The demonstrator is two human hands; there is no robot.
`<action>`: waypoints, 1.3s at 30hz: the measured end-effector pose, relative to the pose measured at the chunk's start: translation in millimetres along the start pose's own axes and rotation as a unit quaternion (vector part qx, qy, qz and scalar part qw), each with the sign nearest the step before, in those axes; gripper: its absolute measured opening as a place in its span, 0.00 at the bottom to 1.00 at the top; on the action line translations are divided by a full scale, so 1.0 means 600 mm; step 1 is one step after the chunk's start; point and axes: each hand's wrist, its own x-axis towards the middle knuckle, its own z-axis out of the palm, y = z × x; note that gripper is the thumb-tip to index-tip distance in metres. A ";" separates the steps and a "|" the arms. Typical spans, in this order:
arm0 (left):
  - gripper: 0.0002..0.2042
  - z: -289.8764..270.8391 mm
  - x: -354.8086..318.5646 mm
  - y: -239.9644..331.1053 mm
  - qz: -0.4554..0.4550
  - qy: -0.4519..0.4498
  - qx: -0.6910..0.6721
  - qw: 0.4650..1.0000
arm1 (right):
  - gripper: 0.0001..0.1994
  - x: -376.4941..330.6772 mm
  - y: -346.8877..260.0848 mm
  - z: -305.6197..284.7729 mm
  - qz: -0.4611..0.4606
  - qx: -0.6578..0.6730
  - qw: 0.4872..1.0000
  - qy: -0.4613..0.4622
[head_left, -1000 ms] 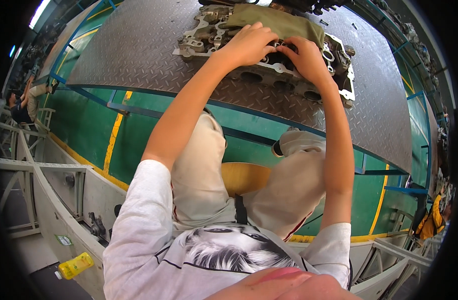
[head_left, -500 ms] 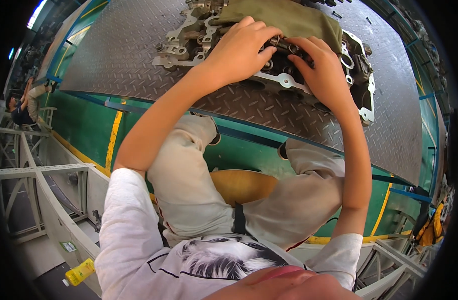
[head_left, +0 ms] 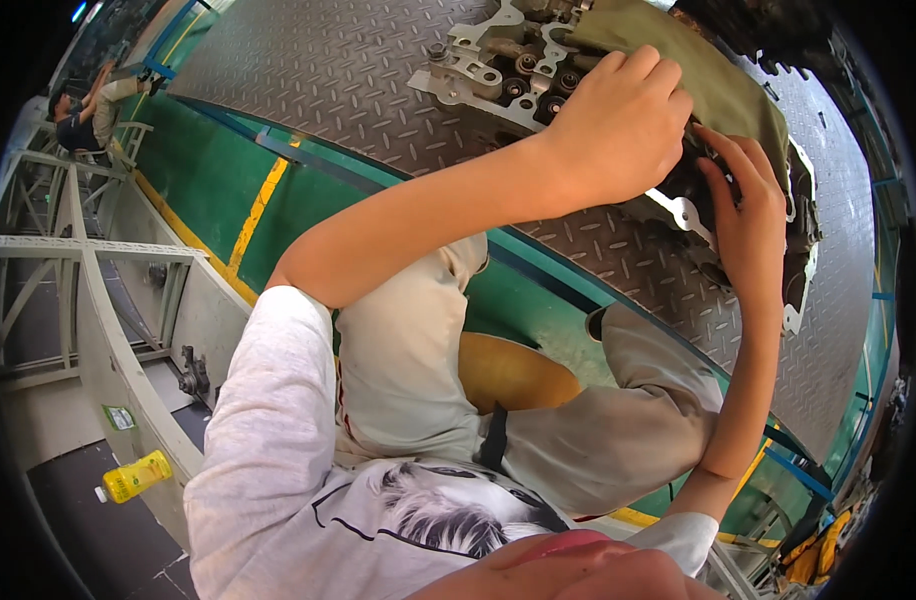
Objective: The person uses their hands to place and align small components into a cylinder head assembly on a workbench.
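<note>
An engine cylinder head (head_left: 475,70) with bright flat edges and round dark valve parts lies on a steel tread-plate table (head_left: 328,90). An olive-green cloth (head_left: 723,90) covers its far side. My left hand (head_left: 623,130) is above the middle of the cylinder head with its fingers curled together. Whatever is in them is hidden behind the back of the hand. To its right, my right hand (head_left: 748,200) reaches into the cylinder head near the cloth's edge. Its thumb and forefinger are bent toward each other around a dark part too obscured to name.
Small loose dark pieces (head_left: 773,90) lie on the table beyond the cloth. The table's blue frame edge (head_left: 548,270) runs above my knees. A yellow bottle (head_left: 136,477) is at the lower left, by a grey metal frame (head_left: 128,340). Another person (head_left: 83,120) sits far left.
The view has shifted, so table and cylinder head appear farther right. My left hand has turned and now hides its fingertips; the small metal part seen between both hands is mostly out of sight.
</note>
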 end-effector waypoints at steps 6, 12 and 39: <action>0.09 -0.006 0.003 0.009 -0.047 0.016 0.036 0.998 | 0.10 -0.001 0.004 -0.005 0.006 -0.100 0.993 0.067; 0.11 -0.011 -0.005 0.008 -0.073 0.003 -0.013 0.997 | 0.10 -0.013 0.002 -0.008 0.014 -0.140 0.985 0.104; 0.11 -0.007 0.036 0.035 -0.050 -0.103 -0.122 0.986 | 0.09 -0.017 0.029 0.015 -0.054 -0.073 0.991 0.099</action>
